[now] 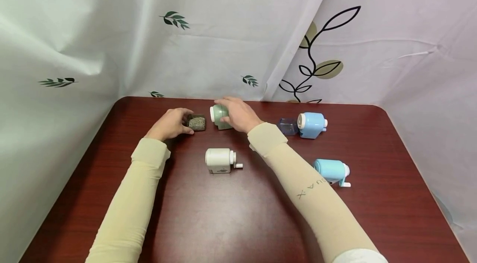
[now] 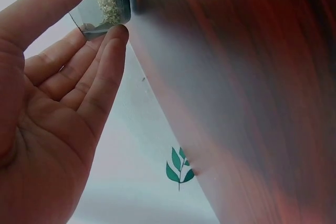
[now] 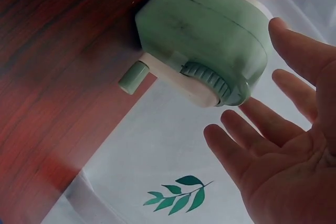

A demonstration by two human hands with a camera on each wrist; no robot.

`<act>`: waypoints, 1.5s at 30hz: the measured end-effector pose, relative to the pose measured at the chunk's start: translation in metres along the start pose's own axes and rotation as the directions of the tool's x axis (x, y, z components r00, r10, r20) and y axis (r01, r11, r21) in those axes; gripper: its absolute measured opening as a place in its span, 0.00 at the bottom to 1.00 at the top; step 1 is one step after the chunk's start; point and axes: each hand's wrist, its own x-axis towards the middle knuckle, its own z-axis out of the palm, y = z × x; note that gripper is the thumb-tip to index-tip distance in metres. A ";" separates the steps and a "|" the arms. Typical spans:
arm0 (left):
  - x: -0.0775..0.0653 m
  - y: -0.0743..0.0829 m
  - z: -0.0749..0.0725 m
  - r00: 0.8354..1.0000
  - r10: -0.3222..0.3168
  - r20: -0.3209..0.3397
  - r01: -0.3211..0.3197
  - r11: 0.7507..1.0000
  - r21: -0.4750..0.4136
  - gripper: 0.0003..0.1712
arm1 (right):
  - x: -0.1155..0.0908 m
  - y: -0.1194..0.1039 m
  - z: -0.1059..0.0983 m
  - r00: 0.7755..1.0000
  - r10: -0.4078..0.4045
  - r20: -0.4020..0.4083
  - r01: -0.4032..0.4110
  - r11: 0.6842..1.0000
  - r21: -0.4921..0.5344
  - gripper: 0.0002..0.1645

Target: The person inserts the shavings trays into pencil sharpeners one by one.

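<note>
While my left hand (image 1: 169, 124) is gripping a small clear tray (image 1: 197, 129) between thumb and fingers, my right hand (image 1: 241, 114) is reaching over a green sharpener (image 1: 220, 116) just to the tray's right, seen from the distance at which I am operating the rig. The right hand is spreading its fingers loosely around the sharpener's right end rather than curling about it; whether any fingertip is touching, I cannot tell. Both tray and green sharpener are sitting near the far edge of the bench (image 1: 208, 213), left of its middle, and pale shavings (image 1: 196, 122) are lying in the tray. In the right wrist view, I am seeing the sharpener's crank (image 3: 178, 80), which is ending in a green knob (image 3: 134, 78).

A white sharpener (image 1: 218, 160) is standing nearer the bench's centre, its crank pointing toward the right edge. Toward the far right corner, a blue sharpener (image 1: 313, 125) is standing just beside a dark translucent tray (image 1: 287, 127). A turquoise sharpener (image 1: 331, 168) is resting closer to the right edge, my right sleeve (image 1: 298, 172) partly covering it. Beyond the far edge, a white curtain (image 1: 208, 60) is hanging, showing printed leaves.
</note>
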 end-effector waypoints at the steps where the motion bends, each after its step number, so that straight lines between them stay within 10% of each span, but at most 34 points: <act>1: 0.000 0.001 0.001 1.000 -0.001 0.001 0.001 1.000 0.000 0.40 | 0.000 0.000 0.000 1.000 -0.001 0.003 0.001 1.000 -0.004 0.37; 45: 0.014 0.028 0.015 1.000 0.013 0.004 -0.013 1.000 -0.026 0.39 | 0.008 -0.004 0.008 0.999 0.027 -0.036 -0.031 0.993 -0.116 0.28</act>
